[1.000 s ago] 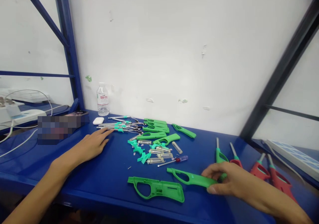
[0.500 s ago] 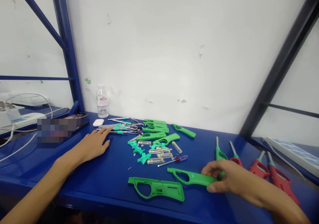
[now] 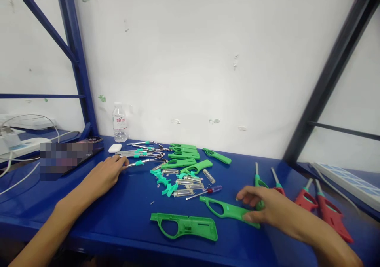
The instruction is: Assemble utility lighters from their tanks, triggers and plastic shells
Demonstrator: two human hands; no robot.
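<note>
My left hand (image 3: 103,174) rests on the blue bench (image 3: 124,207) with its fingers closed round the near end of a metal tube with a teal collar (image 3: 139,162), which sticks out of a pile of similar tubes (image 3: 142,150). My right hand (image 3: 261,208) grips the right end of a green lighter handle shell (image 3: 225,210), thumb under it and fingers partly raised. A second, open green shell half (image 3: 185,226) lies at the front edge between my hands.
Green shells (image 3: 184,152), teal triggers (image 3: 164,182), clear gas tubes (image 3: 185,186) and a small screwdriver (image 3: 208,190) litter the middle. Assembled green (image 3: 257,178) and red lighters (image 3: 329,215) lie right. A water bottle (image 3: 119,122), earbud case (image 3: 114,148), phone (image 3: 68,158) and cables (image 3: 18,180) sit left.
My left hand has closed on a tube and drawn it out of the pile toward me. My right hand has shifted the green shell slightly and lifted its fingers.
</note>
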